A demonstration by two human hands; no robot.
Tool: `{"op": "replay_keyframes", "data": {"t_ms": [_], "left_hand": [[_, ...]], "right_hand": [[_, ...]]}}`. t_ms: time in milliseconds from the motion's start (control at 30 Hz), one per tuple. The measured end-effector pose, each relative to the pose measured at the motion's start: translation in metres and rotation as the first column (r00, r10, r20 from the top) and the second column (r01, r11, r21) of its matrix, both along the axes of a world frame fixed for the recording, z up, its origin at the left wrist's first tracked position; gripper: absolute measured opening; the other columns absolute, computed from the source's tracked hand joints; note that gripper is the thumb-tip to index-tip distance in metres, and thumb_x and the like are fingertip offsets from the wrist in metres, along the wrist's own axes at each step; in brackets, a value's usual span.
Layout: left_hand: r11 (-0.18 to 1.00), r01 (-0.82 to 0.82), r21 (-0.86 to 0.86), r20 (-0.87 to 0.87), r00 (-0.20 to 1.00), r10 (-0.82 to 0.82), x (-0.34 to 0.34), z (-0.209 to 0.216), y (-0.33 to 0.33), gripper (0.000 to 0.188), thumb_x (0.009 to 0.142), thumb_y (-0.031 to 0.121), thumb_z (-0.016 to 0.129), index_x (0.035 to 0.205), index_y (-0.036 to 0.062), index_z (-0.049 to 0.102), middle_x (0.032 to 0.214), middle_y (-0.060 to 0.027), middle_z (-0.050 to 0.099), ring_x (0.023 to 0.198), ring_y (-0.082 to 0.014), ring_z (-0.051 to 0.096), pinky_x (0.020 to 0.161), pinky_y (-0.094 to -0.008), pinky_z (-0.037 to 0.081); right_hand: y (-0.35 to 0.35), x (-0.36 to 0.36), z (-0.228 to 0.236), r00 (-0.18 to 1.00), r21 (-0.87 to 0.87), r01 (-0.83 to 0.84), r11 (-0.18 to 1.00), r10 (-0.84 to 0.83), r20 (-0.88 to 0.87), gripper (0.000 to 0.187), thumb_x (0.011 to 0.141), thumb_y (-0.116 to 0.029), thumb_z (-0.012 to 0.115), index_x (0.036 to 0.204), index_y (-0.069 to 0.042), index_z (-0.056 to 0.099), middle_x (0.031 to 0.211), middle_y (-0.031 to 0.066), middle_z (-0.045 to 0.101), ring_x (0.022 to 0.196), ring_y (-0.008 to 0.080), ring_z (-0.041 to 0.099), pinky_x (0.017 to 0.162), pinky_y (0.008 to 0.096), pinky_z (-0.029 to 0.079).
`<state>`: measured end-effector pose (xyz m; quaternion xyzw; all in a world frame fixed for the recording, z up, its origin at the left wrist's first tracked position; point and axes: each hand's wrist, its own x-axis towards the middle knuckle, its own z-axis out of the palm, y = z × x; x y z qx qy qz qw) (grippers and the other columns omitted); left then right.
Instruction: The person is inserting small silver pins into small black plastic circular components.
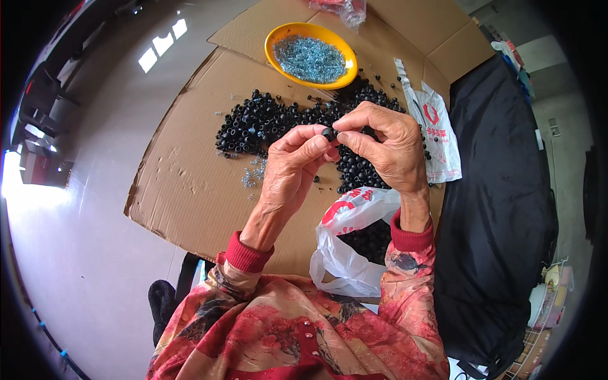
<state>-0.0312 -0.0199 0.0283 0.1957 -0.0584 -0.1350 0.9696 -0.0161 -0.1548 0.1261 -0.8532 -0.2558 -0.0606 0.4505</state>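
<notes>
Between the thumb and fingers of my left hand (292, 158) is a small round black plastic part (329, 133). My right hand (394, 149) comes in from the right, thumb and index finger pinched together at the part's edge. Whatever its fingertips hold, if anything, is too small to make out. Below both hands spreads a pile of similar black parts (244, 128), some ring-like with open holes. Beyond them a yellow bowl (347, 77) holds many tiny clear bluish pieces (309, 58). A few more clear pieces (253, 174) lie scattered beside the pile.
Flattened cardboard (183, 171) covers the work surface. Close to my body, a white plastic bag (332, 256) gapes with black parts inside. Another white bag (443, 149) lies flat at the right. Black fabric (491, 209) hangs beyond the cardboard's right edge.
</notes>
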Motion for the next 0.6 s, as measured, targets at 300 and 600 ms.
{"op": "replay_keyframes", "data": {"t_ms": [300,600], "left_hand": [[0.999,0.023,-0.024,-0.026,0.999,-0.024,-0.001,-0.003,-0.002,0.016,0.082,0.009,0.062,0.095,-0.0003,0.059,0.088,-0.0085,0.063,0.075,-0.0152,0.060,0.073,-0.0280,0.050],[0.990,0.084,-0.112,-0.050,0.995,-0.090,0.001,-0.005,-0.003,0.016,0.083,0.011,0.062,0.094,0.0004,0.059,0.091,-0.0109,0.063,0.075,-0.0157,0.061,0.073,-0.0289,0.050]], "right_hand": [[-0.001,0.006,-0.004,0.998,0.020,-0.036,0.999,0.036,-0.046,0.009,0.074,-0.002,0.065,0.083,0.000,0.065,0.072,0.0056,0.062,0.065,0.0101,0.059,0.059,0.0228,0.047],[-0.004,0.009,-0.010,0.990,0.145,-0.067,0.987,0.084,-0.113,0.009,0.076,-0.002,0.063,0.085,0.000,0.065,0.073,0.0037,0.062,0.068,0.0105,0.060,0.064,0.0232,0.047]]}}
